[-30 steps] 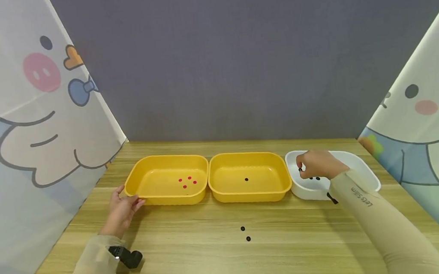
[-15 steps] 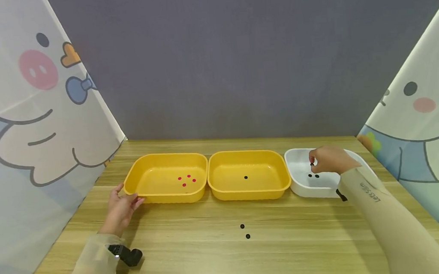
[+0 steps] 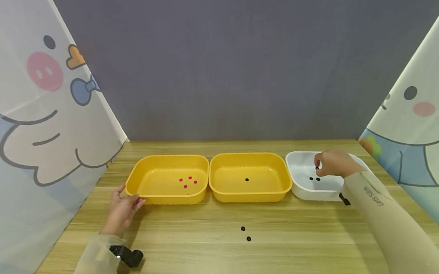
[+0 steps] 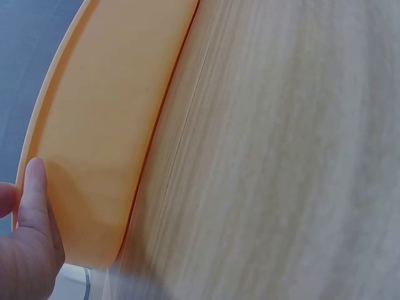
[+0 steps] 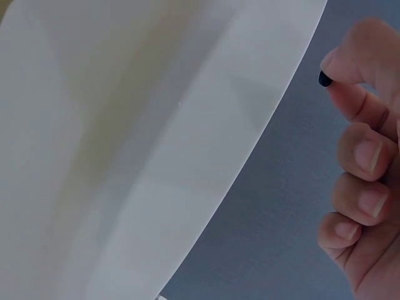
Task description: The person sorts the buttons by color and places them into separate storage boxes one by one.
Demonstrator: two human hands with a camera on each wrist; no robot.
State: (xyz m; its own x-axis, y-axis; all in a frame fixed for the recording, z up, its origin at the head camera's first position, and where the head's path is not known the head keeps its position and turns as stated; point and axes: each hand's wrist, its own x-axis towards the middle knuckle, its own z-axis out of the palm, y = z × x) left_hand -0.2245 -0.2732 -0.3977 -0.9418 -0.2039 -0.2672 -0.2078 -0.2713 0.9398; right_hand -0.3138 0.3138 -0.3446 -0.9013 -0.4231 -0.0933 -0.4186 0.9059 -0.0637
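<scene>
My right hand is over the white tray, pinching a small black disc between thumb and index finger, the other fingers curled in. Below it, two more black discs lie on the white tray's floor. My left hand grips the near left corner of the left yellow tray, thumb at the rim and a finger along the outer wall. Several red discs lie inside that tray. A single black disc sits in the middle yellow tray.
The three trays stand in a row, side by side, on a wood-grain table. Two loose black discs lie on the table in front of the middle tray. A grey panel rises behind, with cartoon-printed sheets at both sides.
My right hand has moved rightward over the white tray, still pinching the black disc. My left hand has stayed at the yellow tray's corner.
</scene>
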